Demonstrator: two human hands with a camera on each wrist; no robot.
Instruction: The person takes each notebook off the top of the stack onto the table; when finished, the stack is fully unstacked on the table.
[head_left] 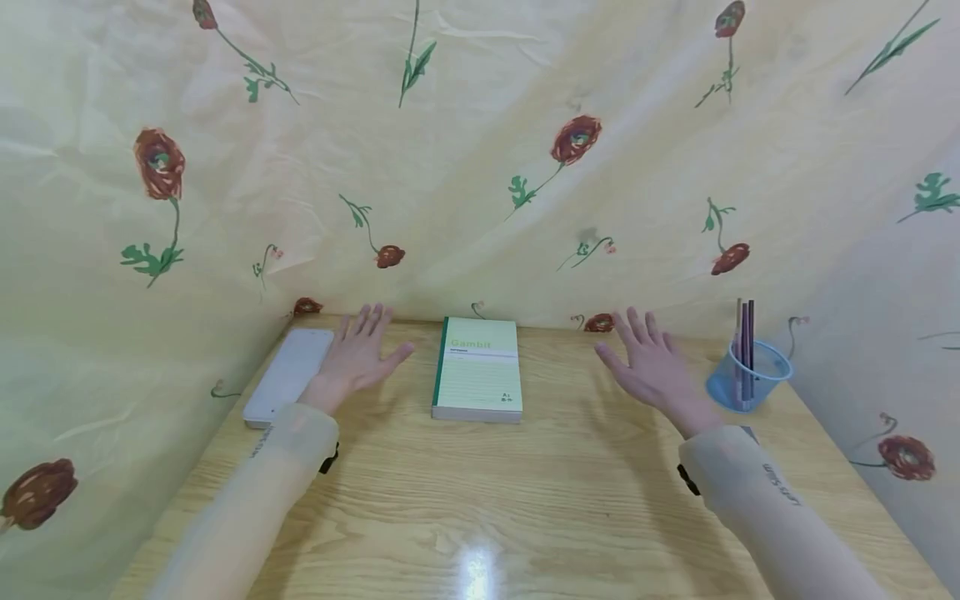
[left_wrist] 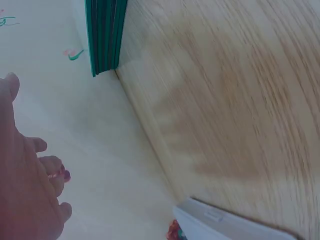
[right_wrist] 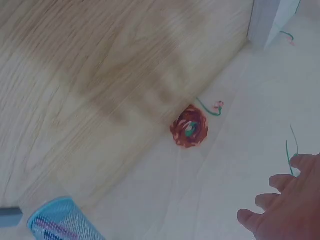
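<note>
My left hand (head_left: 357,354) is held over the table with fingers spread and nothing in it. Just left of it lies a flat white box-like object (head_left: 288,375), partly hidden by the wrist. On the other side my right hand (head_left: 651,364) hovers palm down, its fingers spread too. Between the hands lies a stack of pale green notebooks (head_left: 480,371) with a dark green spine and the word "Gambit" on the cover. The spines (left_wrist: 106,35) show several layers in the left wrist view. A blue mesh pen holder (head_left: 765,375) stands to the right of my right hand.
Several pens or pencils (head_left: 745,342) stand in the holder. A small grey item (head_left: 749,433) lies half hidden behind the right sleeve. Beyond the wooden table (head_left: 480,492) hangs a cream cloth (head_left: 465,167) with red flowers, which also covers both sides.
</note>
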